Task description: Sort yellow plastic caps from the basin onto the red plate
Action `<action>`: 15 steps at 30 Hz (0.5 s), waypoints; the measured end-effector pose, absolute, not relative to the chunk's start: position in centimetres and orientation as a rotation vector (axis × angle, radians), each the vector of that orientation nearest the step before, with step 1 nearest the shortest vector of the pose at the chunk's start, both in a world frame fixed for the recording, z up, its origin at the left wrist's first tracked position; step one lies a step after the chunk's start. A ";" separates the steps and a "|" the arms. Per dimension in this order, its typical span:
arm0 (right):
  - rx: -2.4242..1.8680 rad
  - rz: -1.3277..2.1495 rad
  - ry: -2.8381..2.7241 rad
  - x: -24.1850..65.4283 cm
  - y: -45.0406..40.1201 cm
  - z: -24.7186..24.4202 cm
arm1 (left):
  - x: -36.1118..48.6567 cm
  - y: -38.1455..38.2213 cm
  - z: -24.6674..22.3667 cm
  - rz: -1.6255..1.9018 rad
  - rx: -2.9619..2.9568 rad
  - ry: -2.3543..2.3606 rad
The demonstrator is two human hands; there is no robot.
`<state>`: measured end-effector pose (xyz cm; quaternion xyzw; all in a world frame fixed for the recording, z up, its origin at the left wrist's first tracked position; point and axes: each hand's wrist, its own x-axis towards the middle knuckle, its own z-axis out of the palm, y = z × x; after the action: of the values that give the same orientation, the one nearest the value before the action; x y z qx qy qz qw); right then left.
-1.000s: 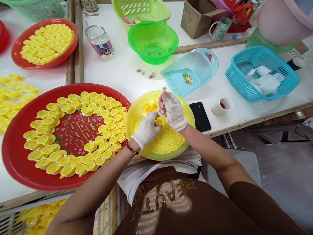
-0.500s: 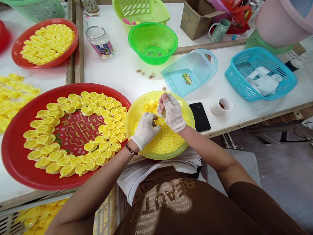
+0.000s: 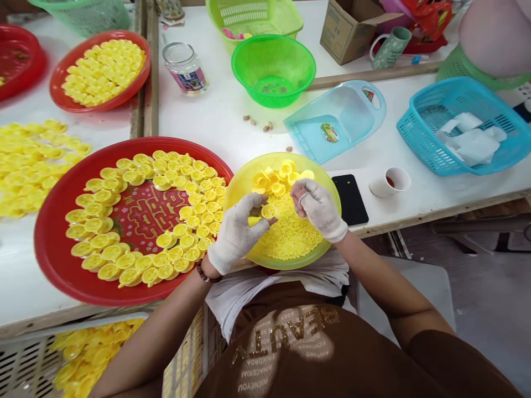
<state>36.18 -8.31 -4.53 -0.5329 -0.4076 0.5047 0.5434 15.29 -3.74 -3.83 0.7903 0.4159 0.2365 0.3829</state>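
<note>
My left hand point(image 3: 240, 229), in a white glove with bare fingertips, holds a small yellow cup point(image 3: 268, 211) between thumb and fingers, its open side up. My right hand point(image 3: 317, 207), gloved the same way, has its fingertips pressed together to the right of that cup; what they hold, if anything, is too small to make out. Both hands are over a yellow bowl point(image 3: 237, 182). Small yellow pellets point(image 3: 290, 240) fill its near part, and more yellow cups point(image 3: 276, 179) lie at its far side. A big red tray point(image 3: 53, 249) on the left bears rings of filled yellow cups point(image 3: 97, 240).
Behind the bowl stand a green basin point(image 3: 274, 72), a clear blue scoop point(image 3: 336, 121) and a glass jar point(image 3: 185, 66). A black phone point(image 3: 351, 200), a paper cup point(image 3: 390, 182) and a blue basket point(image 3: 464, 124) are on the right. A round red tray point(image 3: 143, 74) is back left.
My hands have moved apart, my right hand to the right. The yellow cup in my left hand now shows clearly. The whole view has shifted, with the surroundings appearing further right.
</note>
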 end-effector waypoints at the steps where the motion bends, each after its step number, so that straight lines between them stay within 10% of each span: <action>1: -1.329 1.131 -1.198 36.3 -8.6 -4.7 | 14.5 -3.6 -3.4 0.632 2.018 1.108; 15: -1.800 0.387 -2.424 35.3 -9.2 -5.7 | 0.5 5.6 -6.1 0.367 1.954 1.841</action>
<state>35.27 -9.17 -5.70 -0.5905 -0.7955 0.1269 0.0489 0.47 5.58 -6.14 0.7044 0.6636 0.1322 0.2144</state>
